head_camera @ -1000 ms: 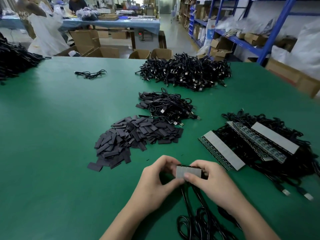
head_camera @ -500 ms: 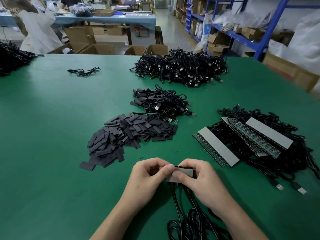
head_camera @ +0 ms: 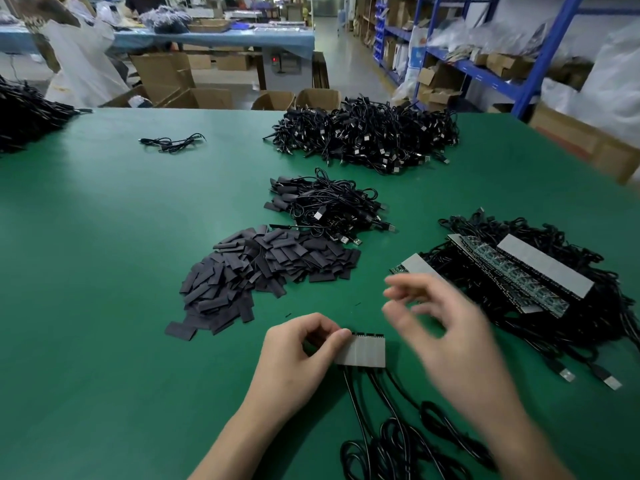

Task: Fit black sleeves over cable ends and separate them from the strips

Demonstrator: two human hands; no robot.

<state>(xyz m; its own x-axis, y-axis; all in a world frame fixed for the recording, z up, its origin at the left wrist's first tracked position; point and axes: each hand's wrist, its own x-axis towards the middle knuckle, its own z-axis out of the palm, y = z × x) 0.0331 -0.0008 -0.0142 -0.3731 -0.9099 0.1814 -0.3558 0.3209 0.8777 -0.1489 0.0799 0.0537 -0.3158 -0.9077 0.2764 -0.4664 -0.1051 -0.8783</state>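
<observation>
Nearest, black cables [head_camera: 391,441] coiled below the short strip [head_camera: 363,351] on the green table [head_camera: 104,306]. Left hand [head_camera: 294,358] pinching that strip's left end, fingers curled. Right hand [head_camera: 440,327] just right of the strip, blurred, fingers loosely spread, gripping nothing. Beyond the strip, black sleeves [head_camera: 263,271] heaped — farther still, sleeved cables [head_camera: 329,206].

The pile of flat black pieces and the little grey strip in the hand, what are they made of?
The pile of flat black sleeves looks like thin, soft plastic or rubbery tubing pressed flat: dull, no shine, some bent or creased. The small grey strip that the left hand pinches looks like matt paper or tape, smooth and even; its other side is hidden, so that is a guess.
</observation>
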